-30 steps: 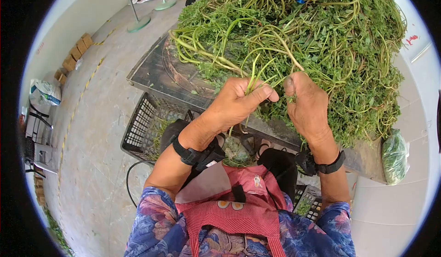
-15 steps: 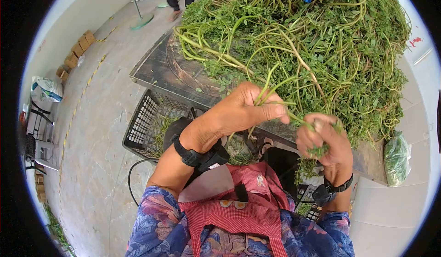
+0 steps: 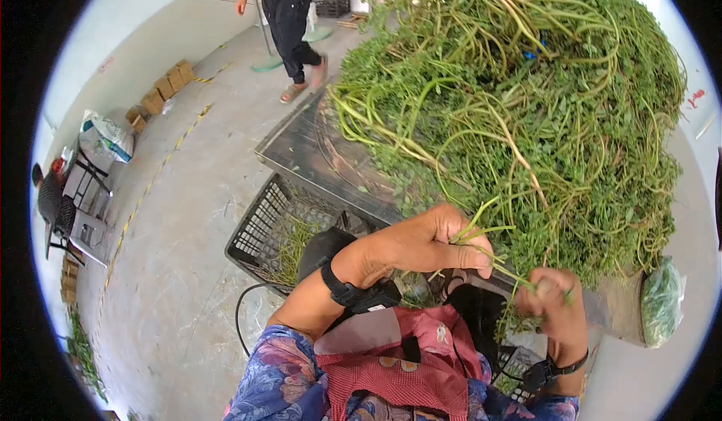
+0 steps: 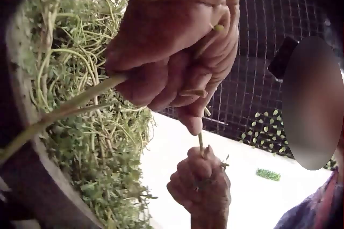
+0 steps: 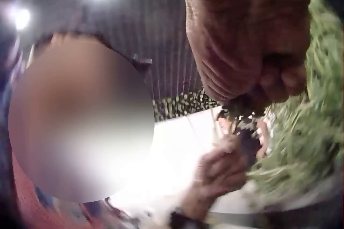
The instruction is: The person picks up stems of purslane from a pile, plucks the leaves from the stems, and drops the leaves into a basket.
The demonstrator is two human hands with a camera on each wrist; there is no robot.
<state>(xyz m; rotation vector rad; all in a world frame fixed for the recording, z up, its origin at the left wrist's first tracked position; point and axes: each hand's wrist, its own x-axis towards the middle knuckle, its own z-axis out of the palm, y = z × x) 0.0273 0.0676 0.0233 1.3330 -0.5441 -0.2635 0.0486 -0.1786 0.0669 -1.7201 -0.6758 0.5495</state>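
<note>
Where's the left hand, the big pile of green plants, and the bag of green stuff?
Left hand (image 3: 427, 242): head view, thumb side.
Pile of green plants (image 3: 519, 113): head view, its middle.
Bag of green stuff (image 3: 662, 304): head view, its middle.

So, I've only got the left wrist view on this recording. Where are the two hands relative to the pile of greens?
Observer: In the head view, the left hand and right hand hold stems on the body side of the pile.

Operator: Any container nearby?

Observer: Yes, a black crate is low by the near edge of the table.

Operator: Anyone else around?

Observer: Yes, another person in dark clothes, beyond the table's left corner.
</note>
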